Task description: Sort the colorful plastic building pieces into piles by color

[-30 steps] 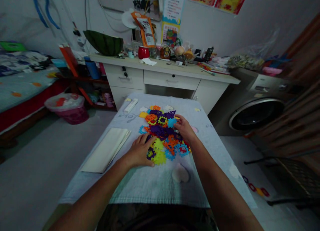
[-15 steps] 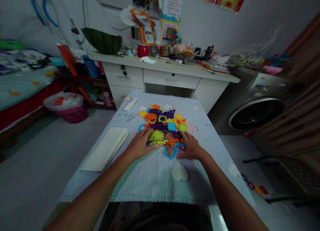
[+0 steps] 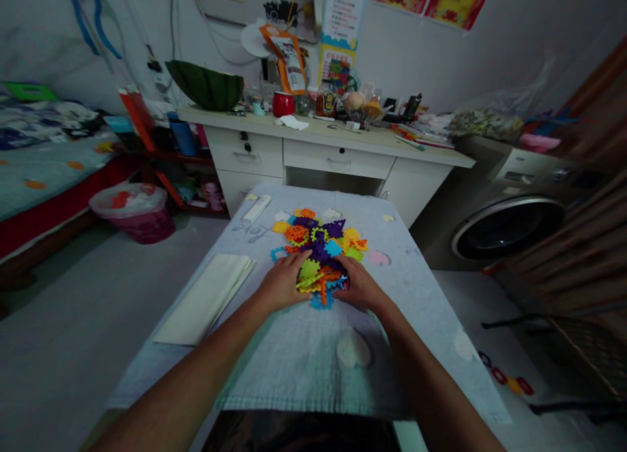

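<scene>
In the head view you've got your left hand [image 3: 284, 285] and right hand [image 3: 362, 286] both half open, fingers curved against opposite sides of the colourful toothed pieces [image 3: 319, 251] heaped mid-way along the cloth-covered desk [image 3: 289, 367].

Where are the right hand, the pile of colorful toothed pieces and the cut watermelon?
Right hand [image 3: 361, 285]: head view, on the back of the hand.
Pile of toothed pieces [image 3: 319, 251]: head view, on purple near its middle.
Cut watermelon [image 3: 208, 89]: head view, on its striped green rind.
</scene>
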`<control>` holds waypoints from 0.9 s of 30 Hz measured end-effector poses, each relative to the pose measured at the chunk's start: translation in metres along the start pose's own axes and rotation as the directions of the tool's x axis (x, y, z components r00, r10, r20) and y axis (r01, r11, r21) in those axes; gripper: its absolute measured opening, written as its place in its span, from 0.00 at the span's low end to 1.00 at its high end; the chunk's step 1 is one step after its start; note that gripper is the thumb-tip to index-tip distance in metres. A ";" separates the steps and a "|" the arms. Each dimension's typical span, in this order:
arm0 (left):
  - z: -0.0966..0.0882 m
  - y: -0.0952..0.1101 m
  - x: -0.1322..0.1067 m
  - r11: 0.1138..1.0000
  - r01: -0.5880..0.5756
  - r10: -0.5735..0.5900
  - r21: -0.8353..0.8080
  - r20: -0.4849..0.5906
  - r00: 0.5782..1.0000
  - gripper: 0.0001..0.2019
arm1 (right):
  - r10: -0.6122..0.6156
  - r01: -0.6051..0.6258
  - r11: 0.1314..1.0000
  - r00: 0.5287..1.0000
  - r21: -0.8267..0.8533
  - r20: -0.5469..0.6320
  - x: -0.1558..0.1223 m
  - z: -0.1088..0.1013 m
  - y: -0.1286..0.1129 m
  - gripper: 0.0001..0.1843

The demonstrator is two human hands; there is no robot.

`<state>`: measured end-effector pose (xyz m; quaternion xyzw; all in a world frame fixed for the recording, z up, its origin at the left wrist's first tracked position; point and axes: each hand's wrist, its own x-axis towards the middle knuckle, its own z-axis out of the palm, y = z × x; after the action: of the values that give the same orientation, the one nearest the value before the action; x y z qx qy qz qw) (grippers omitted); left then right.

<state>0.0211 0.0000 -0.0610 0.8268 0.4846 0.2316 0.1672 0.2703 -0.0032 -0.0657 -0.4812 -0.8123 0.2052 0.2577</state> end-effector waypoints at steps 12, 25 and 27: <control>-0.006 0.008 0.029 0.919 0.087 -0.116 -0.385 -0.055 0.992 0.26 | 0.105 -0.106 0.989 0.994 0.106 0.018 0.029 -0.011 -0.012 0.33; -0.035 -0.010 0.086 0.961 0.119 -0.153 -0.250 -0.121 0.981 0.25 | -0.044 0.042 0.996 0.999 0.079 0.021 0.110 -0.040 -0.017 0.19; -0.035 -0.017 0.082 0.978 0.135 -0.150 -0.158 -0.087 0.985 0.29 | -0.036 0.035 0.998 0.999 0.059 0.012 0.116 -0.045 -0.006 0.16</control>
<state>0.0240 0.0820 -0.0223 0.7625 0.5313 0.2955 0.2214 0.2471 0.1014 -0.0015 -0.4575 -0.8160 0.2276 0.2703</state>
